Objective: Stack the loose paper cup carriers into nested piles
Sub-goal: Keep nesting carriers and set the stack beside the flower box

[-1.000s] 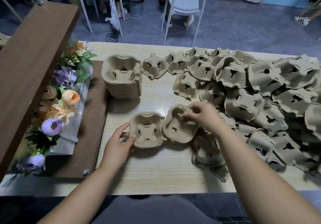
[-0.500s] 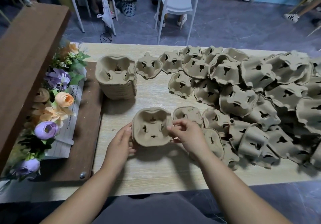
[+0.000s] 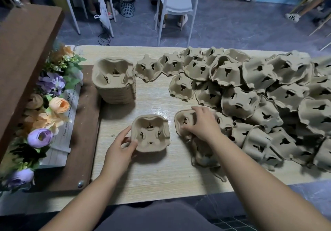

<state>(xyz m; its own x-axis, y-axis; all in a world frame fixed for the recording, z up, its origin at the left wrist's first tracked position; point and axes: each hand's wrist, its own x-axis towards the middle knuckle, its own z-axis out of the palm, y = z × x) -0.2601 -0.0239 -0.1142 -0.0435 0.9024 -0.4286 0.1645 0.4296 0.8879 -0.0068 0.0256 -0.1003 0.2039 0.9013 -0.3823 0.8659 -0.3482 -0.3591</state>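
A: Left hand (image 3: 120, 151)?

B: Closed on the left rim of a small nested pile of tan moulded-pulp cup carriers (image 3: 150, 134), thumb over the near edge, fingers on the far left wall. Pile sitting cup-side up on the pale wood-grain table (image 3: 161, 173).

A: Right hand (image 3: 202, 125)?

B: Down on a single tan pulp carrier (image 3: 184, 121), just to the right of the held pile and apart from it. Fingertips (image 3: 184, 128) curled onto its near left part, thumb reaching over the far edge. Gripping it, by the look; carrier tilted, cups facing up and left.

A: Beyond the left grip?

B: A tall nested stack of brown pulp carriers (image 3: 114, 81), upright, well apart from the held pile, toward the table's far left.

A: And right of the right grip?

B: A wide heap of loose upturned pulp carriers (image 3: 250, 96), bottoms up, overlapping, running to the table's right edge. A few also under and just behind the right wrist, partly hidden.

A: Left of the left grip?

B: A dark brown wooden board (image 3: 86, 141), with purple and orange artificial flowers (image 3: 44, 116) and a white printed card (image 3: 69, 121) past it.
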